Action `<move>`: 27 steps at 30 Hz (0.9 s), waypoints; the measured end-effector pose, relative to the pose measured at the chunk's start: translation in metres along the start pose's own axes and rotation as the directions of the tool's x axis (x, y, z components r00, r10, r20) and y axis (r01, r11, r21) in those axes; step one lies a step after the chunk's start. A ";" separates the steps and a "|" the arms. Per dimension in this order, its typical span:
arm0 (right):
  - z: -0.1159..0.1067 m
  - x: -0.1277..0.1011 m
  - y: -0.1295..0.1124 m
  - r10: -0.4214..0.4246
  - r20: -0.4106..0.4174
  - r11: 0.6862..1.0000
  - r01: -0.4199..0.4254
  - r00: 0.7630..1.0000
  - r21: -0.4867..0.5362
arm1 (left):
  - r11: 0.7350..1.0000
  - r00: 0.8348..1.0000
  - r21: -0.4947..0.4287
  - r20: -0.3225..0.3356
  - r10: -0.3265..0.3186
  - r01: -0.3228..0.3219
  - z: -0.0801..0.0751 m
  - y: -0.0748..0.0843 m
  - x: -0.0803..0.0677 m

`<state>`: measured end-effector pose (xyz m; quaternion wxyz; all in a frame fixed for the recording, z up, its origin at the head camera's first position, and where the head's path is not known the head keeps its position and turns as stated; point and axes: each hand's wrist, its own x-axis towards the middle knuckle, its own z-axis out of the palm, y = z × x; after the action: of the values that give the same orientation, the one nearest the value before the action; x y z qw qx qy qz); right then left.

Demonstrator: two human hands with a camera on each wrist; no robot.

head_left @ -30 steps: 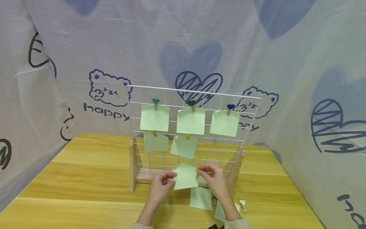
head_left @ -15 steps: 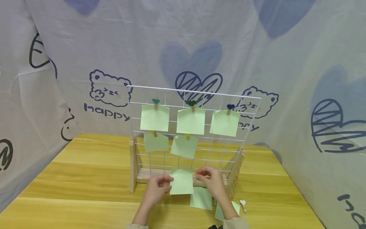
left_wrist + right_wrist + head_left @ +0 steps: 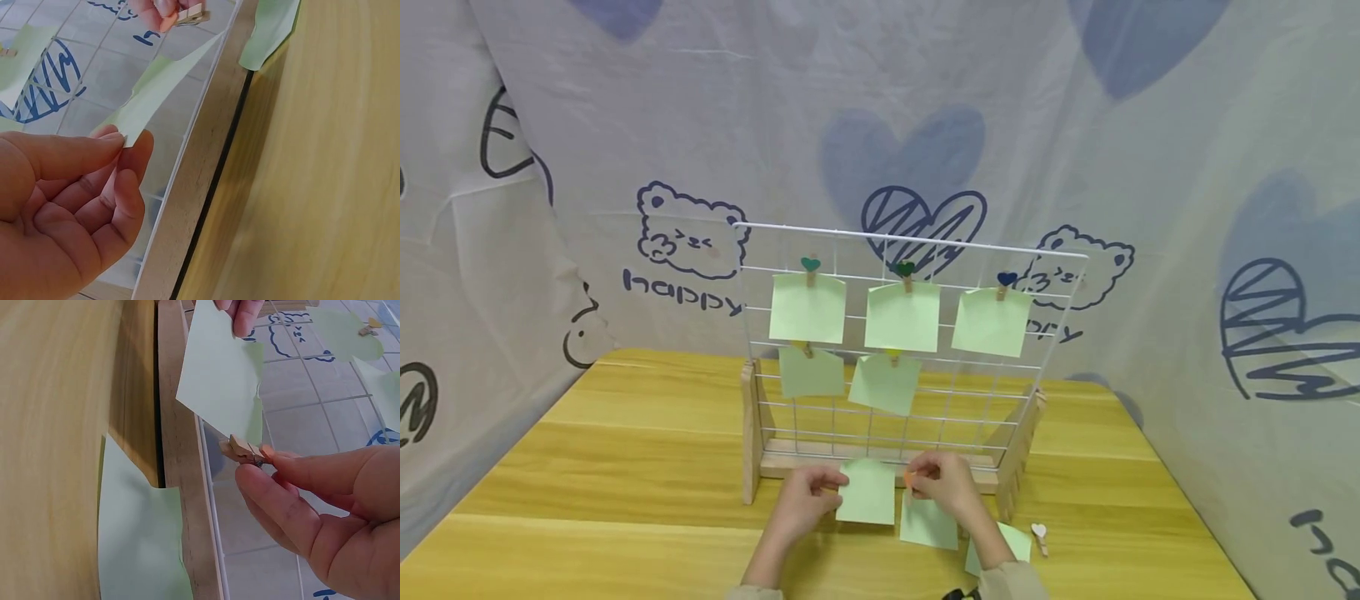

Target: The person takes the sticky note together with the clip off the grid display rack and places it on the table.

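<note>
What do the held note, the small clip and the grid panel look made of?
Green note: thin matte paper, since it bends where the left hand pinches it. Clip in the right hand: seemingly bare wood, with visible grain. Grid panel: thin rods, likely white-coated metal wire.

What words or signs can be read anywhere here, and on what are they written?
"happy": printed in dark blue on the pale printed fabric backdrop, under the sleepy bear drawing left of the white wire grid.
A second such word right of the grid: only "py" shows, the rest hidden behind a clipped light green paper note.
Dark letters at the frame edges: cut off, unreadable.
The green notes: blank.
</note>
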<state>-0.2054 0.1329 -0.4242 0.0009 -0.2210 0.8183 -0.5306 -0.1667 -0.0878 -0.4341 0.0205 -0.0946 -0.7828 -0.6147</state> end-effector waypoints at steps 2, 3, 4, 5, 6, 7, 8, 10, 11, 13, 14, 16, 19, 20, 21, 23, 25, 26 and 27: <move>0.001 0.000 0.002 0.011 0.035 1.000 -0.012 0.999 0.026 | 1.000 1.000 0.007 0.011 -0.004 0.004 0.000 -0.002 0.000; 0.002 0.000 0.003 0.013 0.046 0.999 -0.015 0.999 0.031 | 1.000 1.000 0.013 0.014 -0.006 0.005 -0.001 -0.002 0.000; 0.003 0.001 0.002 0.031 0.052 0.999 -0.032 0.998 0.035 | 1.000 1.000 0.017 0.017 -0.007 0.007 -0.001 -0.003 0.000; 0.003 0.001 0.002 0.051 0.056 0.998 -0.053 0.997 0.041 | 1.000 1.000 0.018 0.020 -0.010 0.009 -0.001 -0.004 0.000; 0.004 0.002 0.001 0.066 0.061 0.997 -0.068 0.996 0.043 | 1.000 1.000 0.020 0.024 -0.012 0.012 -0.001 -0.004 0.000; 0.005 0.002 -0.004 0.110 0.061 0.993 -0.112 0.992 0.040 | 1.000 1.000 0.024 0.027 -0.013 0.012 -0.001 -0.005 0.000; 0.005 0.002 -0.005 0.126 0.065 0.991 -0.129 0.990 0.041 | 0.999 0.999 0.031 0.030 -0.012 0.011 -0.002 -0.005 0.000; 0.007 0.003 -0.006 0.153 0.074 0.987 -0.156 0.985 0.032 | 0.999 0.999 0.045 0.033 -0.013 0.011 -0.002 -0.006 -0.001; 0.007 0.003 -0.006 0.161 0.081 0.986 -0.164 0.984 0.029 | 0.999 0.999 0.052 0.035 -0.014 0.012 -0.002 -0.006 -0.001; 0.009 0.004 -0.004 0.167 0.092 0.986 -0.168 0.982 0.012 | 0.998 0.999 0.066 0.036 -0.017 0.015 -0.003 -0.007 -0.001; 0.010 0.004 -0.003 0.165 0.096 0.986 -0.166 0.982 0.003 | 0.997 0.999 0.070 0.037 -0.022 0.019 -0.003 -0.007 -0.002; 0.012 0.005 0.000 0.168 0.102 0.986 -0.168 0.981 -0.008 | 0.997 0.999 0.074 0.039 -0.036 0.033 -0.003 -0.008 -0.002; 0.015 0.007 0.005 0.185 0.103 0.983 -0.183 0.977 -0.021 | 0.996 0.997 0.075 0.050 -0.061 0.057 -0.002 -0.011 -0.002; 0.016 0.007 0.006 0.194 0.101 0.981 -0.193 0.976 -0.023 | 0.995 0.996 0.079 0.054 -0.069 0.065 -0.002 -0.011 -0.002; 0.017 0.007 0.006 0.205 0.100 0.979 -0.203 0.974 -0.026 | 0.994 0.995 0.081 0.057 -0.076 0.071 -0.002 -0.012 -0.003; 0.019 0.007 0.006 0.216 0.099 0.976 -0.213 0.971 -0.037 | 0.993 0.994 0.086 0.064 -0.085 0.079 -0.002 -0.014 -0.003; 0.021 0.007 0.005 0.216 0.102 0.976 -0.212 0.971 -0.048 | 0.993 0.994 0.087 0.069 -0.089 0.083 -0.002 -0.015 -0.003; 0.021 0.007 0.005 0.215 0.103 0.976 -0.210 0.971 -0.055 | 0.993 0.994 0.087 0.070 -0.088 0.082 -0.002 -0.016 -0.003; 0.022 0.007 0.005 0.214 0.104 0.976 -0.208 0.971 -0.061 | 0.993 0.993 0.084 0.073 -0.089 0.083 -0.002 -0.017 -0.003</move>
<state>-0.2086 0.1128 -0.4363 0.0970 -0.1616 0.8488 -0.4939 -0.1666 -0.0936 -0.4505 -0.0320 -0.0834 -0.8105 -0.5789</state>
